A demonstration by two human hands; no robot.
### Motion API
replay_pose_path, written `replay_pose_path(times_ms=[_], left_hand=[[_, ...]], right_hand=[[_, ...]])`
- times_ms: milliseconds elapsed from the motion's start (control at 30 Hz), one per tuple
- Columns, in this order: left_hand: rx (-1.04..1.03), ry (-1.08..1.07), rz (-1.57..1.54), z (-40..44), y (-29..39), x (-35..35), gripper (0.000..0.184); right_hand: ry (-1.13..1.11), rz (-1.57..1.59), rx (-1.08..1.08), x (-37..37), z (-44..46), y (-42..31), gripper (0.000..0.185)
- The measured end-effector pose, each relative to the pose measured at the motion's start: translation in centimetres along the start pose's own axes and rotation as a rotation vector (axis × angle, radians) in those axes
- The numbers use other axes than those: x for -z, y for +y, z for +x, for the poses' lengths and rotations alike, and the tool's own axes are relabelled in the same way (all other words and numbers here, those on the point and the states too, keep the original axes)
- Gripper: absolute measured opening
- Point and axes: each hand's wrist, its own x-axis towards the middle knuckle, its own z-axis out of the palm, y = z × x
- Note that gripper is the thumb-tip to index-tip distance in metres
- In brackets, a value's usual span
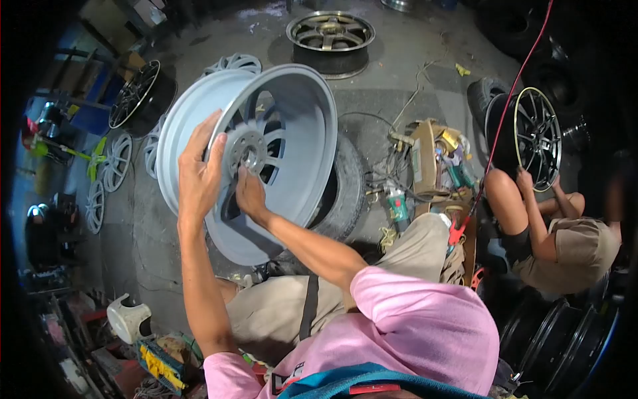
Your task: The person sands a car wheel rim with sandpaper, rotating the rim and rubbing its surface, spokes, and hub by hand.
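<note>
A grey-primed alloy wheel (pixel 312 143) stands tilted in front of me, its hollow back side facing me. My left hand (pixel 201 163) grips its near left edge, thumb apart from the fingers. Inside the barrel, my right hand (pixel 250 194) is at the hub (pixel 244 151), with its fingers bent together close to the centre hole. Whether those fingers hold a small thing is hidden. Beneath and behind the wheel is a worn tyre (pixel 351 189).
A bronze-spoked wheel (pixel 330 40) lies farther back. To the right are a cardboard box (pixel 425 156) of tools, a green angle grinder (pixel 397 206) and a red hose (pixel 495 149). Another person (pixel 565 246) sits holding a black wheel (pixel 537 136). Grey wheel faces (pixel 117 161) lie left.
</note>
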Motion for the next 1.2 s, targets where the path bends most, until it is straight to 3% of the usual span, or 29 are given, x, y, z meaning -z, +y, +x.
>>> replay_pose_path(times_ms=[67, 167, 200, 233, 300, 367, 400, 433, 467, 567, 633, 667, 700, 767, 800, 1033, 1067, 1100, 1167, 1200], left_hand=[[0.017, 0.011, -0.029, 0.0, 0.2, -0.1, 0.036], [0.048, -0.005, -0.060, -0.1, 0.7, 0.1, 0.036], [0.031, 0.003, -0.057, -0.1, 0.6, 0.2, 0.036], [0.021, 0.012, -0.052, -0.3, 0.4, 0.4, 0.036], [0.012, 0.020, -0.050, -0.4, -0.1, 0.6, 0.036], [0.004, 0.020, -0.036, -0.1, -0.7, 0.5, 0.035], [-0.028, 0.023, -0.043, 0.0, -1.1, 0.3, 0.035], [-0.052, 0.029, -0.040, -0.1, -1.6, 0.7, 0.034], [-0.044, 0.035, -0.059, -0.1, -1.7, 0.8, 0.034], [-0.027, 0.043, -0.068, -0.1, -2.2, 0.9, 0.035], [-0.038, 0.034, -0.075, -0.4, -2.4, 0.9, 0.037], [-0.031, 0.035, -0.087, -0.4, -2.3, 1.0, 0.037], [-0.029, 0.039, -0.098, -0.1, -2.3, 1.1, 0.037], [-0.008, 0.044, -0.083, 0.1, -2.8, 1.3, 0.037], [-0.011, 0.044, -0.109, 0.1, -3.0, 1.3, 0.037], [-0.030, 0.056, -0.114, 0.3, -3.6, 1.8, 0.036], [-0.008, 0.037, -0.109, 0.2, -3.2, 1.8, 0.036], [-0.015, 0.033, -0.105, 0.2, -2.8, 1.8, 0.036], [0.059, 0.030, -0.144, 0.0, -2.2, 1.7, 0.033], [0.061, 0.025, -0.138, 0.0, -2.2, 1.6, 0.033]], right_hand=[[-0.039, 0.012, -0.218, -0.3, -0.4, 0.0, 0.050], [-0.194, 0.034, -0.319, 0.1, 1.6, 0.1, 0.051], [-0.126, 0.045, -0.157, 0.3, 0.7, 0.7, 0.048], [-0.134, 0.043, -0.151, 0.6, 0.2, 1.4, 0.048], [-0.193, -0.100, 0.125, 3.3, -1.0, 2.8, 0.046], [-0.344, -0.527, 0.403, 5.1, 1.8, 5.9, 0.031], [-0.429, -0.686, 0.820, 5.6, 5.5, 9.6, 0.029], [-0.606, -0.970, 0.858, 7.2, 7.9, 7.3, 0.027], [-0.494, -1.206, 1.118, 8.3, 9.5, 5.6, 0.024], [-0.685, -1.517, 1.487, 9.1, 11.3, -1.1, 0.025], [-0.629, -1.533, 1.398, 8.8, 11.0, 0.5, 0.038], [-0.479, -1.307, 1.402, 8.7, 10.7, 3.4, 0.032], [-0.483, -1.299, 1.416, 7.9, 9.5, 4.0, 0.032], [-0.523, -0.833, 0.778, 6.8, 5.8, 4.7, 0.033], [-0.591, -0.838, 0.557, 5.3, 6.3, 4.6, 0.042], [-0.367, -0.335, 0.559, 11.7, 8.4, 7.9, 0.040], [-0.494, -0.725, 0.571, 12.6, 7.7, 5.6, 0.036], [-0.486, -0.721, 0.571, 12.1, 8.2, 4.9, 0.036], [-0.468, -0.842, 1.171, 10.8, 9.1, 3.7, 0.037], [-0.575, -1.074, 1.179, 10.8, 9.8, 2.2, 0.040]])
